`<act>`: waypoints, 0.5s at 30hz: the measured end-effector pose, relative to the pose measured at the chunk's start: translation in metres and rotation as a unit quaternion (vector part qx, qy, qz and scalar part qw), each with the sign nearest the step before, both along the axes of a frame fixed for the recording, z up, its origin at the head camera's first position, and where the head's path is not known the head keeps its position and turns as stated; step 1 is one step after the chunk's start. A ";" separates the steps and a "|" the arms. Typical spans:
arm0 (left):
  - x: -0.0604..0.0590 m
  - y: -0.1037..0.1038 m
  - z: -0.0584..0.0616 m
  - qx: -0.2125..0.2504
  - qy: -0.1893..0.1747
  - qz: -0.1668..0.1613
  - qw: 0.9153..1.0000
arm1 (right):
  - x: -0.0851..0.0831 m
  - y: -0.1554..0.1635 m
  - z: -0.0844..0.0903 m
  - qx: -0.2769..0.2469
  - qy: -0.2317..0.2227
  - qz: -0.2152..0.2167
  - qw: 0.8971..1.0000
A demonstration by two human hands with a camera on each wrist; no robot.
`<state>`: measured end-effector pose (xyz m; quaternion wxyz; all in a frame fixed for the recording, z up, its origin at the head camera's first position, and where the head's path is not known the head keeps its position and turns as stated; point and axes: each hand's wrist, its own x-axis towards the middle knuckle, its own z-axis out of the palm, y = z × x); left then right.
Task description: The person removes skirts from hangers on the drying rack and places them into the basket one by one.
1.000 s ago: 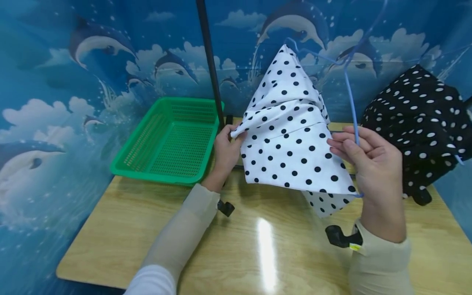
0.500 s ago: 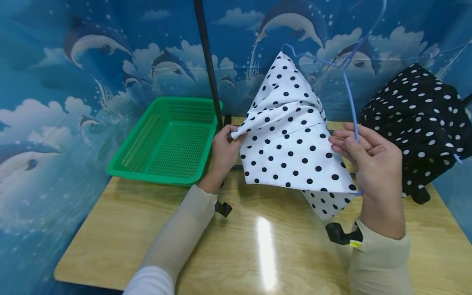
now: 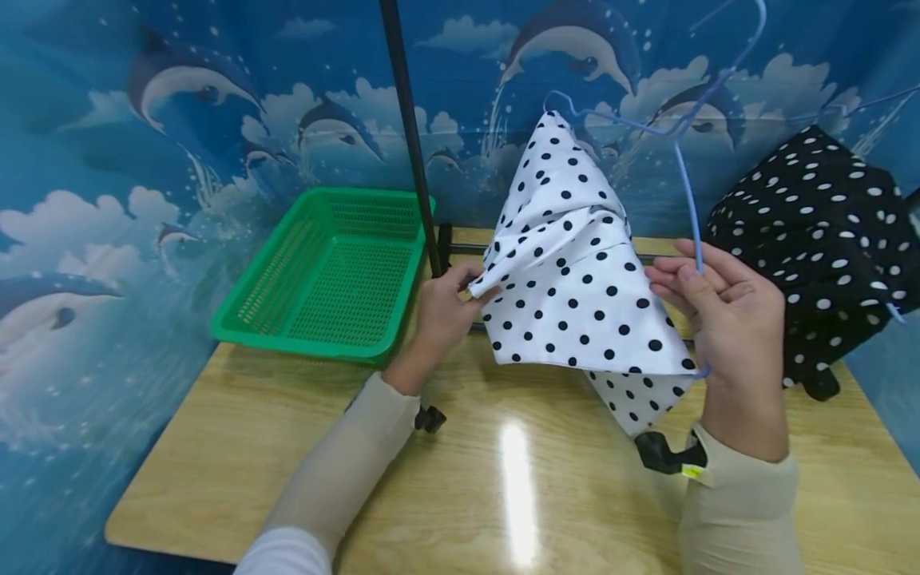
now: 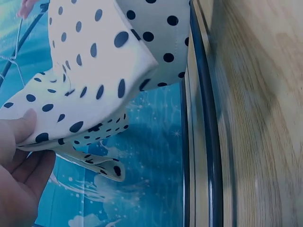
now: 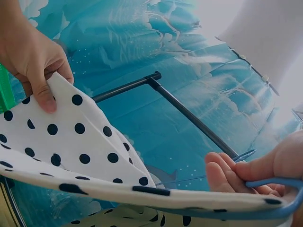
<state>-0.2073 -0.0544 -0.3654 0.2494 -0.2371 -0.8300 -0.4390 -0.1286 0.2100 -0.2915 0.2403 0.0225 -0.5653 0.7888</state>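
A white cloth with black dots (image 3: 575,263) drapes over a blue wire hanger (image 3: 688,188), peaked at its upper left corner and folded across its middle. My left hand (image 3: 444,313) pinches the cloth's left edge between thumb and fingers, which the left wrist view shows up close on the spotted fabric (image 4: 85,90). On the other side, my right hand (image 3: 740,327) holds the hanger's side wire between thumb and fingers. In the right wrist view the hanger's blue bar (image 5: 227,213) runs along the lower edge of the cloth. Part of the hanger is hidden by fabric.
A green plastic basket (image 3: 302,345) stands at the back left of the wooden table (image 3: 287,431). Beside it rises a black rack pole (image 3: 408,120). A black cloth with white dots (image 3: 819,231) hangs at the right. Behind is a blue dolphin-print curtain (image 3: 237,152).
My left hand has shifted slightly right and down, carrying the cloth's left edge. The cloth's peak sits lower, leaving more hanger wire bare at the top. My right hand has barely moved.
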 end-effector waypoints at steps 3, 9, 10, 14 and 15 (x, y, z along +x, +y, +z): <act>0.006 0.003 0.000 -0.026 0.020 -0.009 0.999 | -0.001 0.001 0.000 -0.011 0.007 0.008 1.000; 0.016 0.009 0.002 -0.030 0.035 -0.040 0.998 | -0.002 0.002 -0.001 -0.029 0.006 0.009 1.000; 0.017 0.010 0.003 -0.029 0.039 -0.041 0.998 | -0.002 0.002 -0.001 -0.031 0.009 0.010 0.999; 0.017 0.012 0.003 -0.024 0.062 -0.035 0.997 | -0.002 0.002 -0.001 -0.029 0.025 0.017 0.999; 0.017 0.012 0.003 -0.021 0.066 -0.031 0.997 | -0.002 0.002 -0.001 -0.024 0.027 0.018 0.999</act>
